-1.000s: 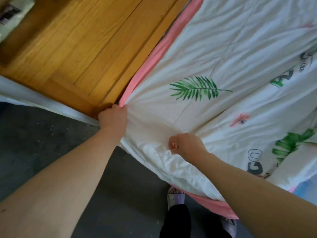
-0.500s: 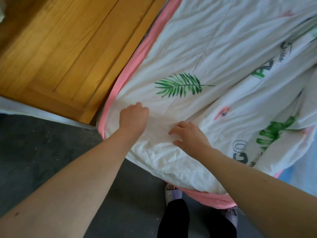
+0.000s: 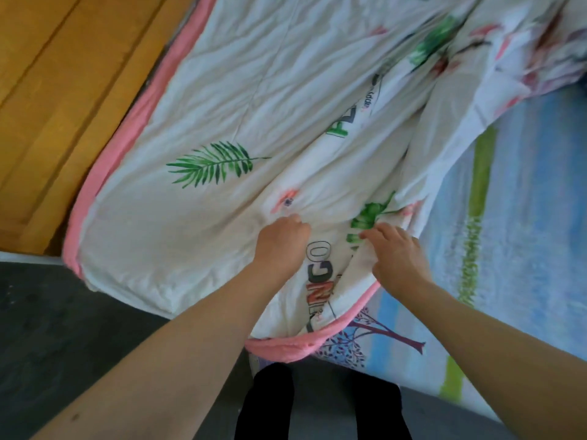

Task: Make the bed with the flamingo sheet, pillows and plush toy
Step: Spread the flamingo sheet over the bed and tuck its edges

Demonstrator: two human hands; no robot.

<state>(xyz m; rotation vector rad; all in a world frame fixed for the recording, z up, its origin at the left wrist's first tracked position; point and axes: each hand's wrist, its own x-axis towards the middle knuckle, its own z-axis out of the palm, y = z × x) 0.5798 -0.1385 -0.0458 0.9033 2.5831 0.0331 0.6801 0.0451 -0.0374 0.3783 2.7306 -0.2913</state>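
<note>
Together, left hand (image 3: 281, 241) and right hand (image 3: 395, 254) grip one flamingo sheet (image 3: 254, 100).

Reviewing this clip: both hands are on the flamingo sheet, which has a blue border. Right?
Not quite: the head view shows the border is pink, not blue. The left hand and right hand are indeed on the flamingo sheet.

a home bedroom: bed (image 3: 524, 217), wooden headboard (image 3: 63, 106), printed sheet (image 3: 254, 106)
</note>
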